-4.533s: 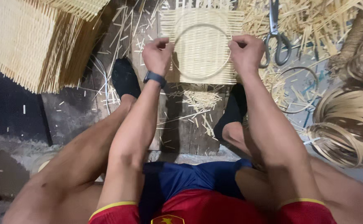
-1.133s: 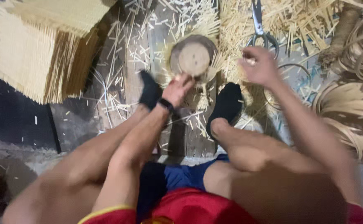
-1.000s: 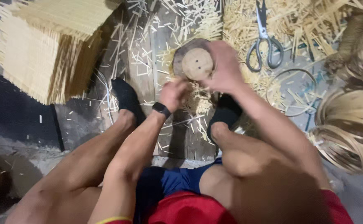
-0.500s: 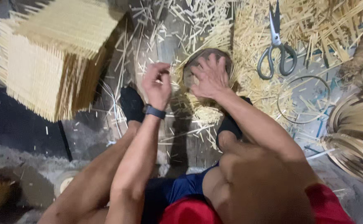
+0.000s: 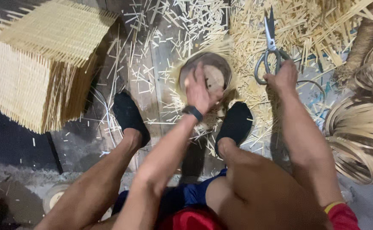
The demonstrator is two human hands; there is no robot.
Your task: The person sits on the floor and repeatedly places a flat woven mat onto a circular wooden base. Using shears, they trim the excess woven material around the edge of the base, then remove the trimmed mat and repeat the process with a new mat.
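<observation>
Black socks [image 5: 129, 114], wristband [image 5: 192, 113] (dark), red shorts [image 5: 190, 219]

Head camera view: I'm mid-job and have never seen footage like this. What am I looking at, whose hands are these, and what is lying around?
There is no machine here. One camera sits on a person's head and looks down past the knees at their own bare hands and black-socked feet. The left hand, with a dark wristband, presses on a round brown wooden block wrapped in pale woven strips, between the feet. The right hand has its fingers at the handles of metal scissors lying on the floor. A stack of woven square mats stands at the left, coiled strips lie at the right, and cut slivers litter the wooden floor.
</observation>
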